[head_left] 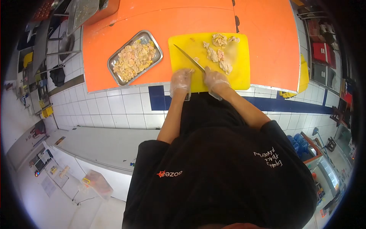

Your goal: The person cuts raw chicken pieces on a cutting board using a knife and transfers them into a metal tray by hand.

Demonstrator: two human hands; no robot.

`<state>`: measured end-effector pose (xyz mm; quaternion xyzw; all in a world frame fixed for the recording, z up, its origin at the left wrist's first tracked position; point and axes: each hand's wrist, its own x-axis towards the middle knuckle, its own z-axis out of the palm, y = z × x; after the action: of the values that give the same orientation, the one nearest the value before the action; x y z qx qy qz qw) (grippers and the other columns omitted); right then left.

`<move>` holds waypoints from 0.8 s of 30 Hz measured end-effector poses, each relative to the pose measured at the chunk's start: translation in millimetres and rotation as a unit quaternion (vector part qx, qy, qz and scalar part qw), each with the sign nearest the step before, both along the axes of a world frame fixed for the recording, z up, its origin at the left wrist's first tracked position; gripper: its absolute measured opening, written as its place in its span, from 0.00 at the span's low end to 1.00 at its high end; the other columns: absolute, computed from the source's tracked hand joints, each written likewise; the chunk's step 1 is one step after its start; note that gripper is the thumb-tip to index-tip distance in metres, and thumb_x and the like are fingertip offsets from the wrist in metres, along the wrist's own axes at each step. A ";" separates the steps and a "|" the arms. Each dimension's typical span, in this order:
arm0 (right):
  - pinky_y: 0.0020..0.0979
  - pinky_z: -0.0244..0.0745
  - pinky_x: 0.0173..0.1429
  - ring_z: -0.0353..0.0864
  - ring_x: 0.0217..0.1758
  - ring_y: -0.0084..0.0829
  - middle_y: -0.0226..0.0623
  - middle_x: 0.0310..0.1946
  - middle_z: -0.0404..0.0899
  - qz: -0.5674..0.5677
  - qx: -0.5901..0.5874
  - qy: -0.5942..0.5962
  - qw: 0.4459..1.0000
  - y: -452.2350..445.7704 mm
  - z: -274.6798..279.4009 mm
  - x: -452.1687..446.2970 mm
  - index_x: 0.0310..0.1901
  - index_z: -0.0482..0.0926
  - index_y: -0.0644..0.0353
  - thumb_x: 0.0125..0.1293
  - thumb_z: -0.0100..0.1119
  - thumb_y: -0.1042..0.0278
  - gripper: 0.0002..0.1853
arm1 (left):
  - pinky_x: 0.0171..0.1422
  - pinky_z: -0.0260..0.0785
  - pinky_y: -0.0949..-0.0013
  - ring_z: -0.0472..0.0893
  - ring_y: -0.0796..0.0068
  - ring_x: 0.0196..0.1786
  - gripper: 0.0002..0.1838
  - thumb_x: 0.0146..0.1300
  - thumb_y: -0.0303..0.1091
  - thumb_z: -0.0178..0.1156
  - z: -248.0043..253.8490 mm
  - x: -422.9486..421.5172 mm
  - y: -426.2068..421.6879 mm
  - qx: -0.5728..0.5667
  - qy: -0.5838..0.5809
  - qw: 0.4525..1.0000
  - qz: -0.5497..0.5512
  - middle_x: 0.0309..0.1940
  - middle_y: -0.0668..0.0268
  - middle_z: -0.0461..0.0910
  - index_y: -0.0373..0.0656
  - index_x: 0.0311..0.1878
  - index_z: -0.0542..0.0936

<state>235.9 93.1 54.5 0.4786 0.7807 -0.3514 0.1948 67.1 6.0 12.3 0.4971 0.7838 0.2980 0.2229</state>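
My right hand (pixel 215 79), in a clear plastic glove, is closed around the handle of a kitchen knife (pixel 188 57). The blade points up and to the left, over a yellow cutting board (pixel 183 40). At the board's lower left lies my left hand (pixel 180 79), also gloved, its fingers curled together; whatever they may hold is too small to make out. A small pale meat scrap (pixel 196 59) rests beside the blade. Several crumpled pieces of pale meat (pixel 212 55) lie on the board's right half.
Left of the board, a metal tray (pixel 110 63) holds a heap of small cut pieces (pixel 133 61). Both stand on an orange table (pixel 198 19), its metal front edge close to my body. Another metal container (pixel 85 15) stands at the far left corner.
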 end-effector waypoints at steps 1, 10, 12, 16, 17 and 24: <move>0.60 0.81 0.60 0.88 0.55 0.65 0.66 0.48 0.88 -0.004 0.005 0.001 1.000 -2.1 5.4 11.2 0.61 0.73 0.61 0.81 0.48 0.61 0.16 | 0.55 0.80 0.50 0.88 0.46 0.46 0.13 0.72 0.42 0.68 2.7 -3.6 2.5 -0.048 -0.032 0.998 0.025 0.38 0.50 0.89 0.40 0.43 0.90; 0.62 0.77 0.62 0.86 0.56 0.67 0.66 0.50 0.87 -0.178 0.038 0.014 0.983 -23.9 19.3 98.2 0.64 0.75 0.59 0.84 0.45 0.45 0.25 | 0.67 0.76 0.48 0.84 0.44 0.60 0.13 0.72 0.36 0.64 -23.9 -7.7 82.9 0.023 -0.002 0.989 -0.143 0.54 0.49 0.86 0.43 0.55 0.87; 0.62 0.76 0.63 0.85 0.58 0.68 0.67 0.51 0.87 -0.216 0.050 0.036 0.974 -27.6 22.1 106.4 0.66 0.76 0.60 0.84 0.43 0.42 0.29 | 0.68 0.75 0.48 0.83 0.44 0.61 0.12 0.72 0.32 0.63 -22.1 -4.2 107.9 0.013 0.001 0.985 -0.173 0.55 0.49 0.86 0.44 0.55 0.87; 0.61 0.76 0.64 0.84 0.60 0.67 0.66 0.52 0.86 -0.225 0.048 0.011 0.973 -28.5 23.7 110.0 0.68 0.76 0.59 0.84 0.43 0.40 0.30 | 0.65 0.77 0.48 0.84 0.44 0.60 0.13 0.69 0.35 0.64 -8.8 18.6 141.4 0.116 0.050 0.971 -0.205 0.54 0.49 0.86 0.44 0.54 0.87; 0.60 0.76 0.65 0.84 0.60 0.66 0.66 0.53 0.86 -0.231 0.042 0.018 0.972 -28.8 24.4 110.2 0.69 0.76 0.60 0.84 0.43 0.40 0.31 | 0.63 0.78 0.48 0.84 0.45 0.59 0.14 0.68 0.37 0.64 -7.5 23.7 141.5 0.068 0.114 0.969 -0.208 0.52 0.49 0.87 0.44 0.53 0.87; 0.59 0.75 0.67 0.84 0.62 0.65 0.65 0.55 0.86 -0.228 0.025 0.043 0.972 -27.7 30.7 111.0 0.69 0.77 0.62 0.83 0.45 0.40 0.32 | 0.62 0.79 0.51 0.86 0.44 0.56 0.16 0.66 0.39 0.67 -30.8 14.5 96.5 -0.044 0.039 0.982 -0.177 0.51 0.48 0.87 0.46 0.55 0.88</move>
<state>346.9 65.4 85.2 0.6335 0.6669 -0.3872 0.0636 81.6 102.5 -18.6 0.6292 0.7037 0.1995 0.2629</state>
